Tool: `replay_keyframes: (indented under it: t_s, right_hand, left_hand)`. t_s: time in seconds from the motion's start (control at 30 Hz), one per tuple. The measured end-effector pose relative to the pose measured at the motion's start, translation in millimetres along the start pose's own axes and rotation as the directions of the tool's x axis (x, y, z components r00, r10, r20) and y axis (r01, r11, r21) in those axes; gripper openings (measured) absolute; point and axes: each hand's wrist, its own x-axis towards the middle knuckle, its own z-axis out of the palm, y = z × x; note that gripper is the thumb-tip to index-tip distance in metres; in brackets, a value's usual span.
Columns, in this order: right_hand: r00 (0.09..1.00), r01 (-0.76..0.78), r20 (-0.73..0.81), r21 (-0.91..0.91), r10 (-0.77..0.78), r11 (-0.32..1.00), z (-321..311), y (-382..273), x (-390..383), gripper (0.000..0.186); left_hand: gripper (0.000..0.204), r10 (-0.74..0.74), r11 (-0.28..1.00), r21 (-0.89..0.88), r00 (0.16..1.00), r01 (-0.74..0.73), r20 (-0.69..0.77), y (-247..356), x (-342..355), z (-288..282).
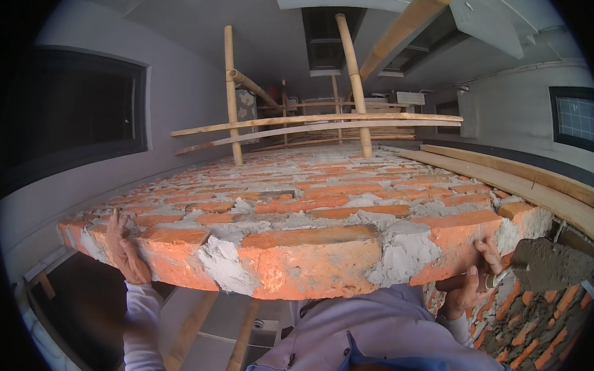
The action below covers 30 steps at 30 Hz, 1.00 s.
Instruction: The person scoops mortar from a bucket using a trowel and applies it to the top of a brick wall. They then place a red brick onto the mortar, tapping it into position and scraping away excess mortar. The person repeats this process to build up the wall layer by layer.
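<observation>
A course of orange-red bricks (309, 263), with grey mortar (404, 250) in the joints, runs across in front of me. My left hand (124, 247) rests against the near edge of the left part of this brickwork, its fingers stretched out and holding nothing. At the right end, my right hand (471, 290) is closed round the handle of a trowel (551, 265). The trowel's blade points off to the right, dark and coated with wet-looking mortar. Some fingers of the right hand touch or lie very near the brick face behind them.
Bamboo poles (232, 96) and crossing wooden strips (321, 121) stand beyond the brickwork. Long planks (506, 168) lie along its right side. A dark window (78, 114) is set in the left wall. More brickwork (537, 327) shows below the trowel, and bamboo poles (240, 341) slant below the near edge.
</observation>
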Motion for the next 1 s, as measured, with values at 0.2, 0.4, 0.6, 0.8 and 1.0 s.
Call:
replay_keyframes:
  t_s: [0.2,0.4,0.6,0.8,1.0]
  right_hand:
    - [1.000,-0.015,-0.021,0.038,0.016,0.999,4,-4,0,0.033]
    - [1.000,-0.018,0.000,0.050,0.018,0.999,4,-6,2,0.031]
    - [1.000,-0.017,-0.009,0.053,0.017,0.998,5,-5,1,0.033]
    - [1.000,-0.025,0.001,0.074,0.025,0.997,2,-2,0,0.034]
    - [1.000,0.004,0.011,0.052,-0.004,0.999,1,-1,0,0.034]
  left_hand:
    - [0.054,-0.058,0.996,-0.068,0.995,0.064,0.085,-3,-3,-1]
    - [0.057,-0.128,0.941,-0.311,0.991,0.131,0.031,-17,-10,1]
    - [0.055,-0.085,0.971,-0.233,0.989,0.055,-0.119,-11,-8,4]
    - [0.046,-0.105,0.966,-0.240,0.994,0.093,-0.038,-13,-8,2]
    - [0.043,-0.120,0.965,-0.248,0.983,0.083,-0.136,-17,-11,6]
